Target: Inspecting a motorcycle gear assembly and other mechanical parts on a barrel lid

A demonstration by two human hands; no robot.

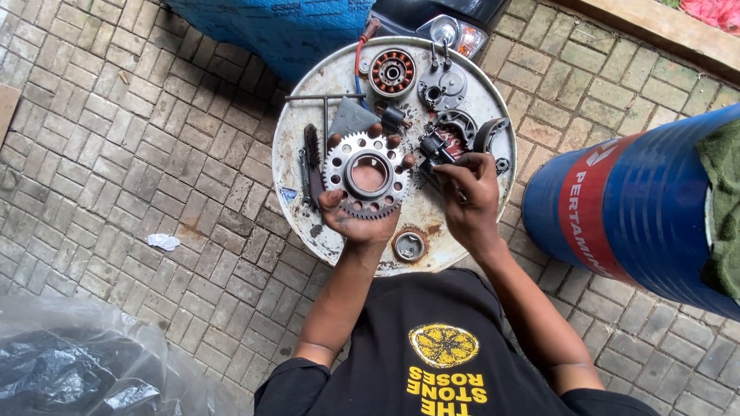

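Observation:
My left hand [356,219] holds a large round steel gear [367,175] flat in its palm, fingers curled around its toothed rim, above a white drum top [308,131]. My right hand [470,202] is just to the right, its fingertips gripping a small black part [433,148] beside a dark curved engine piece [461,127]. Both hands are greasy.
The drum top carries a coiled copper stator [392,72], a grey cover plate [443,86], a T-handle wrench [324,98], a wire brush [312,158] and a small round cap [409,246]. A blue barrel [632,208] lies at right. Clear plastic bag [85,362] at lower left on brick paving.

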